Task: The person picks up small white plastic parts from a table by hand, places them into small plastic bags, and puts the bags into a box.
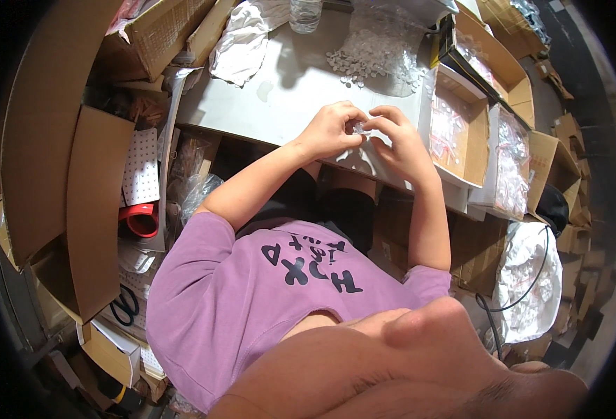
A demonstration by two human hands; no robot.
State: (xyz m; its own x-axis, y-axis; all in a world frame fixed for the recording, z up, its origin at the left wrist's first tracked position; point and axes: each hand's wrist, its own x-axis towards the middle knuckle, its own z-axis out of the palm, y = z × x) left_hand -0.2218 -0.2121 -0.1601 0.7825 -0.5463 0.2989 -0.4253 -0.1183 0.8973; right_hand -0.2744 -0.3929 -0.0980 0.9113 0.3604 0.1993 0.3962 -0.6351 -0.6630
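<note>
My left hand (330,130) and my right hand (400,143) meet over the front edge of a white table (287,98). The fingertips of both hands pinch a small clear plastic piece (359,128) between them. Farther back on the table, a heap of several similar small clear pieces (372,54) lies on and beside a clear plastic bag. My forearms reach up from a purple shirt in the lower part of the view.
A clear plastic bottle (305,14) and a white cloth (242,38) sit at the table's back. Open cardboard boxes of small bagged parts (455,129) (512,164) stand to the right. Flat cardboard (98,202), a red object (140,220) and scissors (123,307) lie left.
</note>
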